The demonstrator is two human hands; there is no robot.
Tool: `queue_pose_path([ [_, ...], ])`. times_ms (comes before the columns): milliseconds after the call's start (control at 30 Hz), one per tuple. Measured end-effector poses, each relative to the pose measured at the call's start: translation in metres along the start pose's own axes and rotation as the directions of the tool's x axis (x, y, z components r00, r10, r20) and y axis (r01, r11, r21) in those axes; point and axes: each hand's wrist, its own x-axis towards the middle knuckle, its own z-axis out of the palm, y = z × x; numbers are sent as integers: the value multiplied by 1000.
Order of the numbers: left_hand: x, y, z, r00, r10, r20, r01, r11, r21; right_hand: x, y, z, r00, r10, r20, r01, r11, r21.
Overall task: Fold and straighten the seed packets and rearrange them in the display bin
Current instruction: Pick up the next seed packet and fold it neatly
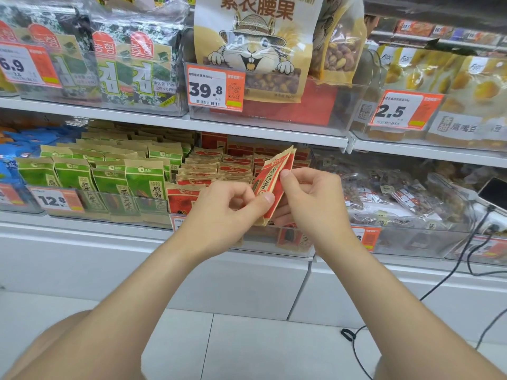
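A red and tan seed packet (277, 171) is held tilted in front of the lower shelf, its top corner pointing up and right. My left hand (233, 207) pinches its lower edge with the thumb on the front. My right hand (307, 193) grips its right side, thumb on the face and fingers behind. Behind both hands stands the clear display bin (290, 246) holding several red seed packets (219, 171) in rows, some flat, one upright at the front left.
A bin of green seed packets (109, 182) sits left of the red ones with a 12.8 price tag (55, 200). A bin of clear bagged snacks (397, 198) is to the right, with a phone (493, 192) and black cables (452, 270). The upper shelf edge (247, 127) overhangs closely.
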Motion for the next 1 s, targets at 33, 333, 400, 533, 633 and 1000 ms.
queue_pose_path([
  [33, 0, -1, -1, 998, 24, 54, -26, 999, 26, 0, 0, -1, 1000, -14, -4, 14, 1000, -15],
  [333, 4, -10, -2, 959, 177, 219, -201, 975, 90, -1, 3, -4, 996, -86, -11, 86, 995, -57],
  [400, 4, -8, -1, 963, 188, 191, -203, 977, 60, 0, 4, -5, 998, -67, -16, 67, 997, -45],
  [533, 3, -7, 2, 991, 128, 46, -128, 992, -4, 3, 1, -8, 999, -13, 41, 11, 999, 46],
  [633, 2, -6, 2, 997, 80, -9, -79, 993, 86, -1, -5, -12, 995, -34, 95, 22, 993, 120],
  [1000, 9, -6, 2, 997, 58, -44, -60, 996, -67, 2, -1, -29, 955, -287, 79, 294, 951, -96],
])
